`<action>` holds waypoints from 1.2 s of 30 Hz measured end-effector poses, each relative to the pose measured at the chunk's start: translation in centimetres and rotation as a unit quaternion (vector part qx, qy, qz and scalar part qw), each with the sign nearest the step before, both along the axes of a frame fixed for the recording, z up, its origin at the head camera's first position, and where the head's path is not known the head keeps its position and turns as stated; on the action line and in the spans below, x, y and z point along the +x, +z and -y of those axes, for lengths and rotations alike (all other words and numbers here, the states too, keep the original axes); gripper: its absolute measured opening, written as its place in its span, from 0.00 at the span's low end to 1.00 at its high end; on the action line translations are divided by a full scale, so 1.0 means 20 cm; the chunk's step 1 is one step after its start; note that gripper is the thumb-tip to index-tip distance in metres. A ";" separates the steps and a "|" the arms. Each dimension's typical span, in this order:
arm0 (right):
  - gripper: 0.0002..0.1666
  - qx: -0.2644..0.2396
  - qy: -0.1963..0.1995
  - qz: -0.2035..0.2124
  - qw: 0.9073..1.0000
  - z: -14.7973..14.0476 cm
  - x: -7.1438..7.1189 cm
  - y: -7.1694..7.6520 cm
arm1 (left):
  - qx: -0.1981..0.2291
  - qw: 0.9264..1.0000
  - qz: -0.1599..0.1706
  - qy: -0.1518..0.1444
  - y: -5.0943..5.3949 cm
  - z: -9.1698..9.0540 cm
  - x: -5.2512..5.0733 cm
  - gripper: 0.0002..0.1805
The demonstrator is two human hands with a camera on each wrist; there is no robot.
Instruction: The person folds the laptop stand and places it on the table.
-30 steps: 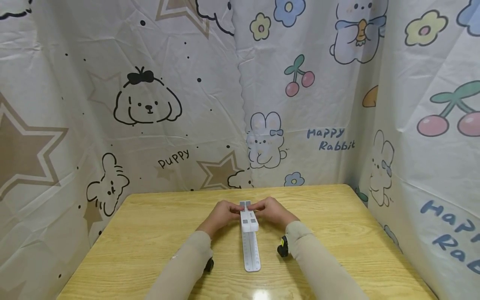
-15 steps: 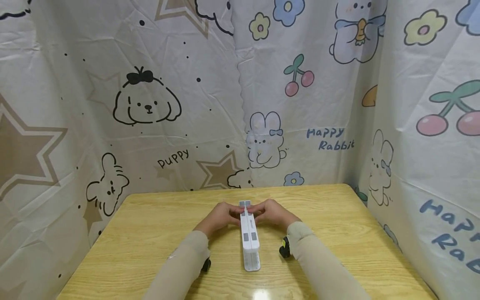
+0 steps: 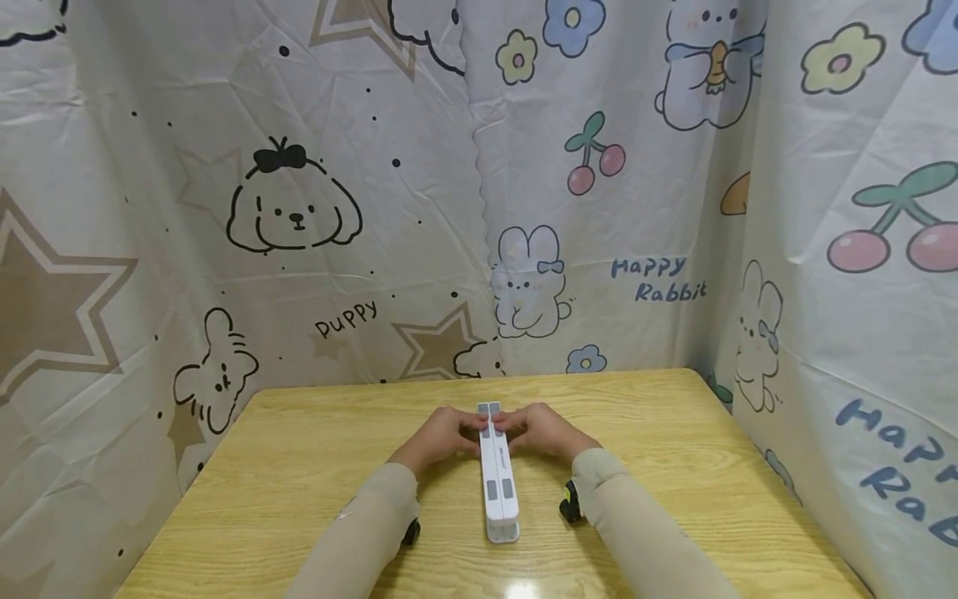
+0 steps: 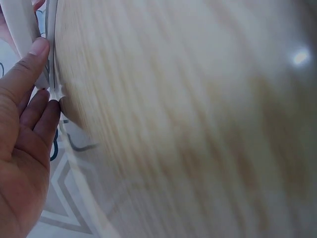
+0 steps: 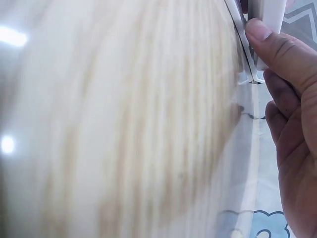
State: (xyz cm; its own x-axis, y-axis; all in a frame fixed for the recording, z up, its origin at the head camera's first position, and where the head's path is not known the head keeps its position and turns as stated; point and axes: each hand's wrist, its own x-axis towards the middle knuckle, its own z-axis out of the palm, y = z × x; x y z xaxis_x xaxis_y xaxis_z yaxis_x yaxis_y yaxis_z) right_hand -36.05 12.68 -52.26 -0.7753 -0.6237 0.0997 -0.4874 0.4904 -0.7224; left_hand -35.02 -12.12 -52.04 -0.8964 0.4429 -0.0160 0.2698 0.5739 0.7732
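Note:
A white folding laptop stand [image 3: 497, 466] with grey pads lies lengthwise on the table in the head view. Its upper part is folded down close over the lower part, with a narrow gap showing at the near end. My left hand [image 3: 441, 437] holds the far part of the stand from the left, thumb against its side. From the right, my right hand [image 3: 545, 433] grips the same part. In the left wrist view, the thumb and fingers [image 4: 37, 111] touch the stand's side [image 4: 21, 25]. The right wrist view has the right thumb pressed on the stand [image 5: 271, 17].
The wood-grain table [image 3: 314, 474] extends on both sides of the stand. A printed curtain [image 3: 419, 208] hangs behind the table and along its sides. Black wrist cameras show below both sleeves, the right one [image 3: 571, 502] more plainly.
The stand's upper part has swung down toward me and now lies nearly flat over the lower part. Both hands have stayed at the far part, sinking slightly.

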 end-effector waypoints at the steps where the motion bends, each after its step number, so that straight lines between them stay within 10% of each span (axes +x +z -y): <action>1: 0.29 0.002 0.001 -0.003 1.000 0.00 0.00 0.00 | 0.001 1.000 0.000 0.000 0.00 0.00 0.00 0.25; 26: 0.30 0.084 0.043 -0.078 0.992 0.00 0.03 0.06 | -0.059 0.996 -0.035 -0.055 0.04 0.02 0.00 0.23; 36: 0.23 0.141 0.026 -0.037 0.989 0.01 0.10 0.11 | -0.078 0.996 -0.021 -0.041 0.11 -0.03 0.07 0.19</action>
